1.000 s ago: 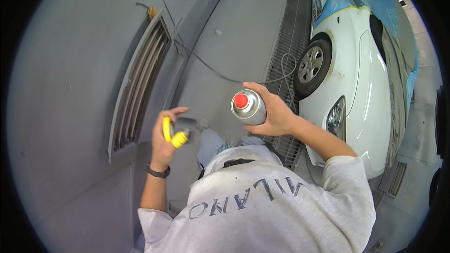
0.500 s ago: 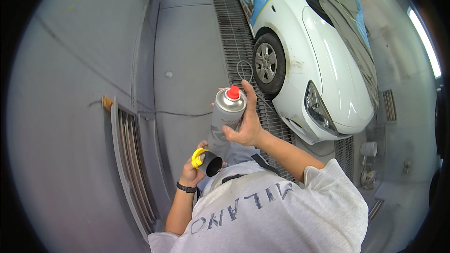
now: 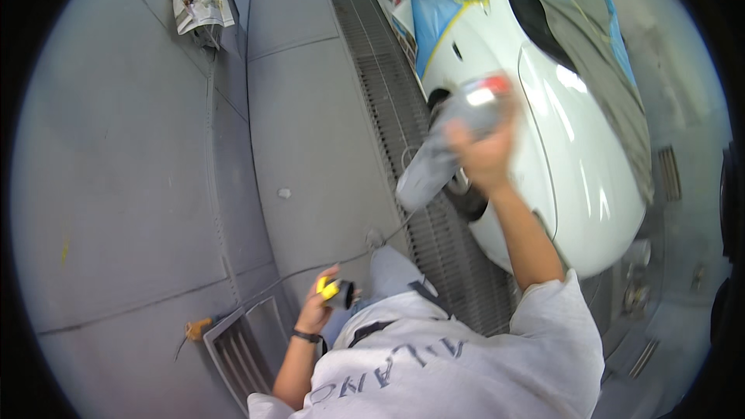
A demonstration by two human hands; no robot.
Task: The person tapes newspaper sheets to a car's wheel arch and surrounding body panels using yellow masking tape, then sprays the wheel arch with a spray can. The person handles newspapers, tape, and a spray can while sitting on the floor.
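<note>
My right hand (image 3: 490, 161) is wrapped round a grey spray can (image 3: 431, 164) with a red nozzle (image 3: 495, 84). Motion smears both. Raised in front of the white car's (image 3: 578, 178) front side, the can leans with its nozzle end toward the upper right and hides most of the wheel (image 3: 469, 200). Low at the left, by my waist, my left hand (image 3: 311, 313) is closed on a black cylindrical cap (image 3: 342, 294). A yellow ring-like piece (image 3: 327, 288) sits against the cap in the same hand; its exact kind is unclear.
Blue sheeting (image 3: 439, 12) edged with yellow tape and a grey cover (image 3: 601, 62) lie over the car. A floor grating (image 3: 365, 54) runs alongside it. One hose (image 3: 310, 268) crosses the floor. Crumpled newspaper (image 3: 203, 4) hangs by the left wall, above a vent (image 3: 240, 353).
My right hand has lifted the can up and to the right, toward the car, tilting it. The left hand keeps the cap and sits slightly lower in view. The whole view has shifted.
</note>
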